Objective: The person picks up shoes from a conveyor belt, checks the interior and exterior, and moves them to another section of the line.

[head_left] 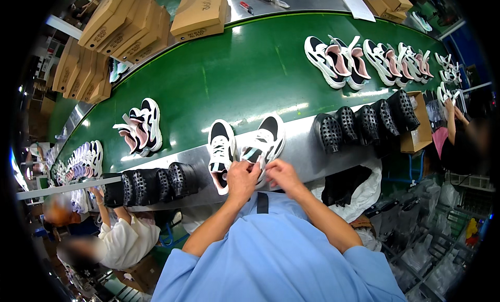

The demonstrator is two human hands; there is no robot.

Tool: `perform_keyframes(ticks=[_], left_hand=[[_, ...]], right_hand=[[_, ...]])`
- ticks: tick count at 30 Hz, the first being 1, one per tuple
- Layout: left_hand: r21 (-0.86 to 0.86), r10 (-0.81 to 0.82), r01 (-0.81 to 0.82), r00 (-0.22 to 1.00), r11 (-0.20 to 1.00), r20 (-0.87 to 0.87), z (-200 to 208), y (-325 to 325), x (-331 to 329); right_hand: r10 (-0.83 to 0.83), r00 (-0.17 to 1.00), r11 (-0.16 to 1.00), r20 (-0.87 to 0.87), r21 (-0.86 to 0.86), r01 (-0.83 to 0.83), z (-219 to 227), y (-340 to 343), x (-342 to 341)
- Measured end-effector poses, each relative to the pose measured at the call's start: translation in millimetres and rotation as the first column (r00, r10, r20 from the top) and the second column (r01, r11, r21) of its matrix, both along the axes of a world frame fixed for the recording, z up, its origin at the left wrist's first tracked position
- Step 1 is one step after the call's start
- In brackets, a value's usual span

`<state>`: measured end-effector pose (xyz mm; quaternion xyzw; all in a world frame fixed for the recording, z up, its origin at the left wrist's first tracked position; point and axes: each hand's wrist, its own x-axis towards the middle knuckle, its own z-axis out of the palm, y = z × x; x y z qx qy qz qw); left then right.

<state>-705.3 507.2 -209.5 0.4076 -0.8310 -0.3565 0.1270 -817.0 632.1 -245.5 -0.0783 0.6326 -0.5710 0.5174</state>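
In front of me two black-and-white sneakers stand side by side at the front edge of the worktable. My left hand (pixel 242 178) is closed on the collar of the right-hand sneaker (pixel 269 138), near its tongue and a pale green patch. My right hand (pixel 284 176) is at that sneaker's heel, its fingers bent together. Whether anything is pinched in them is too small to tell. The left-hand sneaker (pixel 221 145) is laced and stands beside my left hand, untouched. The inside of the right-hand sneaker is partly covered by my fingers.
Black perforated shoe forms (pixel 182 179) line the metal edge (pixel 297 140) on the left, with more forms (pixel 367 125) on the right. Sneaker pairs (pixel 336 62) stand on the green table (pixel 250 67). Cardboard boxes (pixel 198 15) are stacked beyond. Co-workers (pixel 125 239) work at both sides.
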Motion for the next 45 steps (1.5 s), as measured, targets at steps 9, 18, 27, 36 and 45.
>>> perform_keyframes(ticks=[9, 18, 27, 36, 45], left_hand=[[0.262, 0.037, -0.030, 0.999, 0.965, -0.023, 10.1, 1.0, 5.0], [0.561, 0.323, -0.221, 0.942, 0.797, -0.088, 15.7, -4.8, 10.2], [0.687, 0.424, -0.260, 0.903, 0.678, -0.076, 20.1, -10.3, 1.4], [0.656, 0.432, -0.291, 0.900, 0.697, -0.059, 12.6, -10.3, -1.4], [0.334, 0.082, -0.035, 0.989, 0.942, -0.125, 1.7, -1.9, 2.4]], right_hand=[[0.101, 0.988, 0.994, 0.119, 0.033, -0.106, 90.1, -59.7, -68.3], [0.067, 0.977, 0.998, 0.202, -0.012, -0.066, 69.7, -33.6, -64.0], [-0.037, 0.986, 0.999, 0.164, 0.000, 0.037, 48.2, -19.4, -28.6], [0.004, 1.000, 0.996, -0.006, 0.085, -0.004, 29.9, -18.3, -18.5], [0.190, 0.874, 0.963, -0.447, 0.259, -0.077, -6.1, -7.0, -24.3]])
